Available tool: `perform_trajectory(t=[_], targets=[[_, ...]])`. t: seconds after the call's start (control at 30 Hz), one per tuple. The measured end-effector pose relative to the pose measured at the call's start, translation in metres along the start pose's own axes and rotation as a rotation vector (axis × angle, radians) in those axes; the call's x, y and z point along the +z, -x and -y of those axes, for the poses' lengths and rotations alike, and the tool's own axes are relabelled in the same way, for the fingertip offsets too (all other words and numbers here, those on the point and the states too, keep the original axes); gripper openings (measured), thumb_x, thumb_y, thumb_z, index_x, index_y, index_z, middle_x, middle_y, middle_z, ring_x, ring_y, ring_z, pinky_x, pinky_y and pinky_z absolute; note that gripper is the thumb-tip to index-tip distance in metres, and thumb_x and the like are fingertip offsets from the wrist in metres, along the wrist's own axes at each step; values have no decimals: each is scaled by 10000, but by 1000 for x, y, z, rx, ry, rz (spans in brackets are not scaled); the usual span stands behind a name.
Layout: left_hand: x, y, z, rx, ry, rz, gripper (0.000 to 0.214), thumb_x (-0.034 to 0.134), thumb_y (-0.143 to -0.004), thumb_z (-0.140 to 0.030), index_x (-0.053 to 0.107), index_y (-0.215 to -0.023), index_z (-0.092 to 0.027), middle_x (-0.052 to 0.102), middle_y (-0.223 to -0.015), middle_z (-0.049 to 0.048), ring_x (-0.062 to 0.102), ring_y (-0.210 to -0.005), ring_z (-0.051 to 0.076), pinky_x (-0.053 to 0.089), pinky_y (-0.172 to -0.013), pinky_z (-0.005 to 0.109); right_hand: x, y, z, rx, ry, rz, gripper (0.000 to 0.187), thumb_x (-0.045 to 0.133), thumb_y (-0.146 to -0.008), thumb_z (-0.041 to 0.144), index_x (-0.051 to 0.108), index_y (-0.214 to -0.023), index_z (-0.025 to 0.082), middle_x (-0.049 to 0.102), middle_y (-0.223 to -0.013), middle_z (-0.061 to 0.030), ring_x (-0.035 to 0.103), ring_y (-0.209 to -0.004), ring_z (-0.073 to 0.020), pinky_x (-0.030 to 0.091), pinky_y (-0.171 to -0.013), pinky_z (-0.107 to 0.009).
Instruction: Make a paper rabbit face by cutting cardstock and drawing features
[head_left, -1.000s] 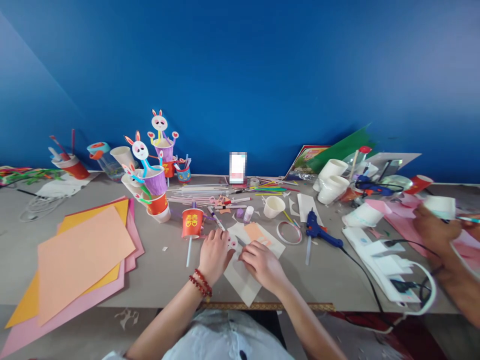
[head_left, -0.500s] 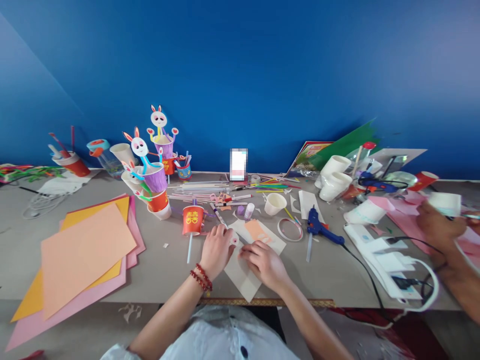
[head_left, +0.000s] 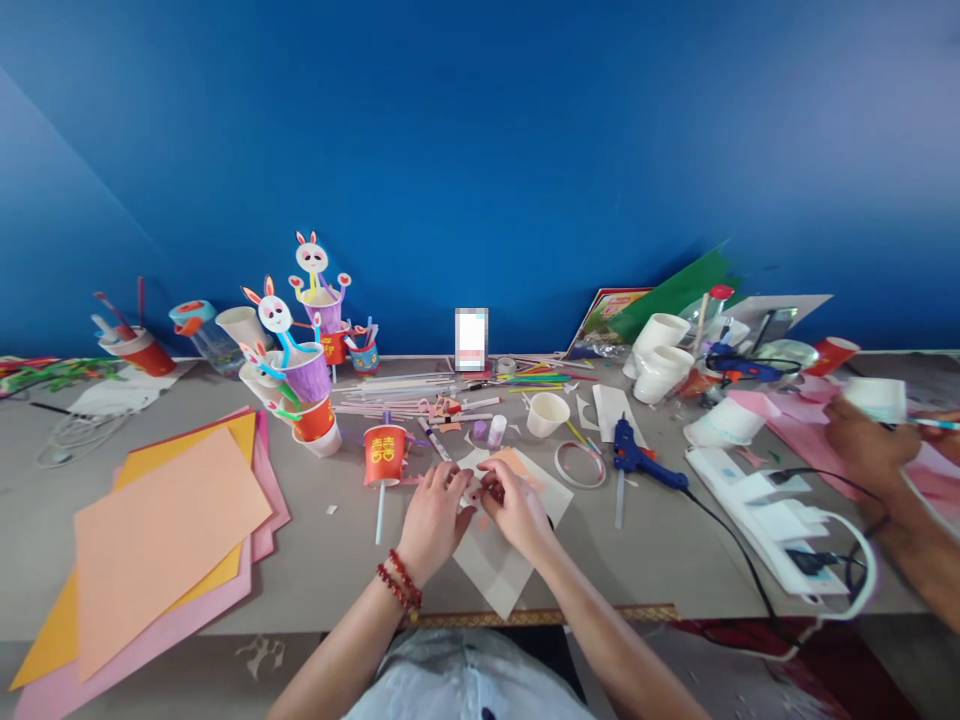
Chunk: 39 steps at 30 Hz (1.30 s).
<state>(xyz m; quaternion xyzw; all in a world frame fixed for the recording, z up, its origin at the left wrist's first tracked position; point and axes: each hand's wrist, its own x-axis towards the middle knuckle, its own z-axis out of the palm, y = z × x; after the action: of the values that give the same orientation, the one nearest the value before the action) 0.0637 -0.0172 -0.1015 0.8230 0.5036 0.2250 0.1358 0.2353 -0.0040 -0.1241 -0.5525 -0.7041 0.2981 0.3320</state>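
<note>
My left hand (head_left: pixel 433 515), with a red bead bracelet at the wrist, pinches a small white paper cutout (head_left: pixel 471 493) with a pinkish mark. The fingertips of my right hand (head_left: pixel 517 505) are closed at the cutout's right edge; the fingers partly hide it. Both hands are above a pale paper sheet (head_left: pixel 501 580) lying aslant on the table. A peach paper piece (head_left: pixel 517 460) lies on the sheet behind my right hand. Left of the hands stands a red paper cup (head_left: pixel 384 455) with gold characters and a straw below it. A marker (head_left: pixel 433 440) and a glue stick (head_left: pixel 496 432) lie beyond.
Coloured paper sheets (head_left: pixel 172 550) are stacked at left, near paper-cup rabbits (head_left: pixel 304 375). A white cup (head_left: pixel 547 414), a tape roll (head_left: pixel 580 465) and a blue glue gun (head_left: pixel 645 460) lie at right. Beyond a power strip (head_left: pixel 757 530), another person's hand (head_left: pixel 874 440) holds a cup.
My right hand has risen from the pale sheet to the small white cutout, its fingers now meeting my left fingers there. The view has shifted slightly.
</note>
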Motion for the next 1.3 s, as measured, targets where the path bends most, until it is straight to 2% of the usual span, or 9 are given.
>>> perform_trajectory(t=[0.2, 0.33, 0.5, 0.63, 0.77, 0.83, 1.0, 1.13, 1.3], targets=[[-6, 5, -1, 56, 77, -130, 389, 618, -868, -200, 530, -1247, -214, 598, -1199, 121, 570, -1107, 307, 487, -934, 474, -3, 5, 13, 81, -383, -81, 194, 626, -818, 237, 565, -998, 199, 673, -777, -21, 679, -704, -186, 532, -621, -280], [-12, 8, 0, 23, 277, -209, 411, 620, -874, -225, 531, -1276, -222, 608, -1174, 117, 590, -1082, 285, 506, -931, 462, -19, 4, 20, 50, -415, -131, 210, 615, -885, 379, 583, -995, 203, 706, -850, -61, 686, -730, -197, 541, -619, -285], [-23, 10, 0, -140, 913, -180, 405, 690, -855, -286, 579, -1241, -232, 622, -1125, 86, 607, -1027, 230, 543, -859, 363, -37, -31, 0, 46, -63, -385, 338, 629, -849, 435, 559, -1092, 209, 695, -1101, -120, 666, -831, -225, 544, -646, -317], [-26, 11, -4, -281, 1508, -85, 394, 706, -856, -313, 620, -1227, -212, 636, -1136, 101, 612, -1003, 211, 543, -770, 294, -28, -57, -19, -3, 117, -351, 238, 631, -818, 400, 597, -953, 207, 728, -914, -89, 672, -824, -248, 538, -697, -344], [-30, 12, -4, -312, 1852, -31, 377, 694, -865, -318, 649, -1215, -185, 651, -1118, 118, 621, -959, 196, 529, -790, 301, -30, -55, -7, -81, 115, -364, 187, 567, -869, 376, 589, -922, 198, 704, -897, -101, 647, -909, -276, 537, -762, -375], [-33, 12, -3, -290, 1889, -29, 375, 691, -866, -314, 655, -1215, -185, 654, -1117, 120, 623, -950, 195, 526, -798, 307, -42, -43, 10, -190, 70, -346, 194, 532, -910, 358, 584, -996, 192, 686, -962, -106, 643, -958, -269, 540, -807, -374], [-46, 15, -4, -179, 1772, -55, 426, 718, -845, -328, 641, -1246, -208, 640, -1138, 104, 606, -1000, 213, 513, -854, 327, -76, -2, 67, -447, -61, -46, 267, 524, -958, 248, 583, -1217, 215, 693, -1034, -93, 684, -898, -222, 564, -752, -301], [-53, 17, -9, -136, 1667, -24, 461, 723, -845, -373, 622, -1272, -231, 635, -1154, 89, 613, -948, 205, 512, -838, 326, -80, 18, 92, -537, -66, -108, 318, 600, -906, 163, 621, -1213, 244, 712, -1008, -68, 678, -886, -208, 558, -762, -291], [-58, 16, -17, -37, 1429, -47, 439, 681, -890, -335, 603, -1313, -246, 590, -1285, 106, 554, -1164, 267, 483, -954, 352, -75, 24, 99, -569, -142, -279, 268, 660, -827, 112, 663, -1069, 228, 685, -916, -49, 663, -794, -186, 550, -683, -276]])
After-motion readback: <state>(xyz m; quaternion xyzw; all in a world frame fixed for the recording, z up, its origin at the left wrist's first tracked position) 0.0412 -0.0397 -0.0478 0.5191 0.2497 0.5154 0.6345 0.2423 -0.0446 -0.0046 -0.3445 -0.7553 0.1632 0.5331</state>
